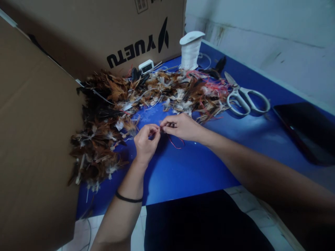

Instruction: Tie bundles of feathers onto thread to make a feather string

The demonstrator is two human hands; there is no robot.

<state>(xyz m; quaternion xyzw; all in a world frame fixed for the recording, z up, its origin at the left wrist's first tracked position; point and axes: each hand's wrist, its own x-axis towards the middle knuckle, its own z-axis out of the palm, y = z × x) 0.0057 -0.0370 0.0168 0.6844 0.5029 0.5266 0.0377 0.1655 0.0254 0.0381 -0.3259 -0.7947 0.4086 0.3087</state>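
Observation:
My left hand (145, 140) and my right hand (180, 126) meet over the blue table (188, 167), fingertips pinched together on a thin red thread (175, 142) that loops down under the right hand. A black band circles my left wrist. A heap of brown, black and white feathers (104, 118) curves from the left of my hands round behind them, mixed with red strands and white strips. The left hand is nearest the feathers.
White-handled scissors (244, 97) lie at the right of the feathers. A white spool of cord (190, 50) stands at the back. Cardboard boxes (34, 139) wall the left and rear. A dark flat slab (309, 132) lies at far right, and a small white device (146, 66) sits by the box.

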